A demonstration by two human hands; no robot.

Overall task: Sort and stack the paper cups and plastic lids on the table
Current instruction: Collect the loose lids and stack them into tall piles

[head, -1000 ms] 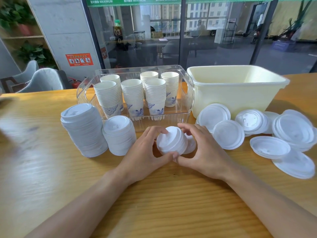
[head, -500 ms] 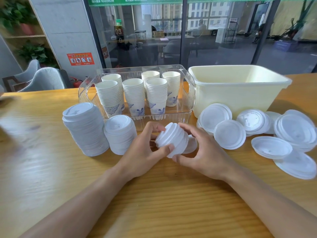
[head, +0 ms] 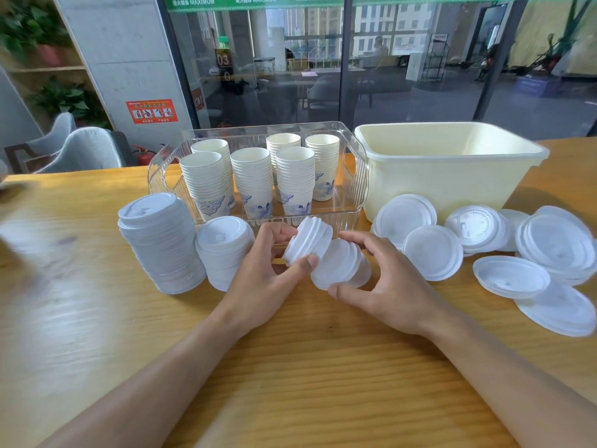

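Note:
My left hand [head: 263, 282] grips a short stack of small white lids [head: 308, 242], tilted up off the table. My right hand [head: 381, 286] curls round a second small stack of lids [head: 340, 265] just right of it; the two stacks touch. Two tall piles of white lids, a large one [head: 158, 242] and a smaller one [head: 223, 248], stand to the left. Loose translucent lids [head: 433, 252] lie scattered to the right. Several stacks of paper cups [head: 252, 179] stand in a clear plastic bin [head: 355, 189].
A cream plastic tub [head: 452, 166] stands behind the loose lids at the right. The wooden table [head: 290, 367] stretches toward me. Grey chairs [head: 80, 150] and a glass wall are beyond the far edge.
The lids held between both hands have been lifted and tilted, and now split into two stacks, one in each hand. The right hand has drawn slightly to the right.

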